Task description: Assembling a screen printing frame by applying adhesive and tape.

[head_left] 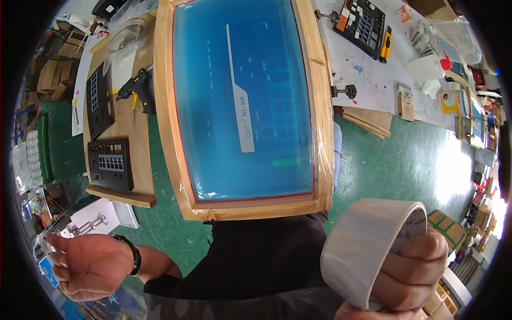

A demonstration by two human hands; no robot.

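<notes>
While right fingers [408,270] grip wide, glossy, whitish tape roll [358,246], left fingers [63,273] loosely curl

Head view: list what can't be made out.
All in the head view:
Right hand: partly hidden by the wide, whitish tape roll.
Rectangular wooden frame around the translucent blue sheet: far end cut off by the upper edge.
Left hand: its back, hidden behind the upturned palm.

bright | white glare, right-hand floor [397,165] | rim bent, corners black
</notes>
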